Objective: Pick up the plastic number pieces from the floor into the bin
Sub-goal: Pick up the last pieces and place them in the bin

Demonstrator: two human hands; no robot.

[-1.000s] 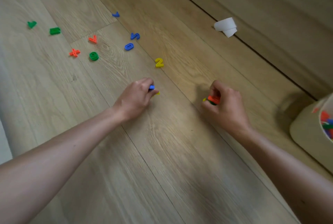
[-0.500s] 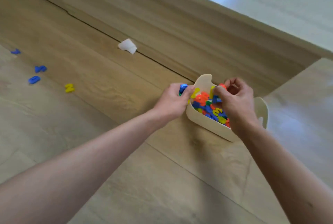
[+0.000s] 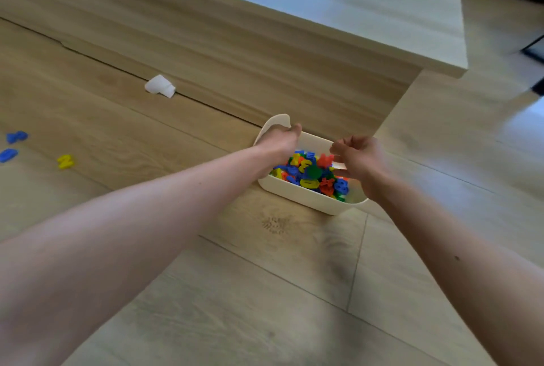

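A cream plastic bin (image 3: 306,197) stands on the wood floor, filled with several coloured number pieces (image 3: 309,173). My left hand (image 3: 279,139) hovers palm down over the bin's left end, fingers spread, with nothing seen in it. My right hand (image 3: 360,159) is over the bin's right side with loosely curled fingers and a gap between thumb and fingers. An orange piece (image 3: 325,160) lies just beside its fingertips. On the floor at far left lie a yellow 2 (image 3: 65,161) and two blue pieces (image 3: 17,136) (image 3: 8,155).
A low wooden platform (image 3: 294,50) runs behind the bin, its corner ending just right of it. A white crumpled scrap (image 3: 160,86) lies at the platform's base. Open wood floor stretches in front of the bin and to the right.
Both hands moved from the floor to over the bin. The blue piece in the left hand and the orange piece in the right are no longer held. The view swung right.
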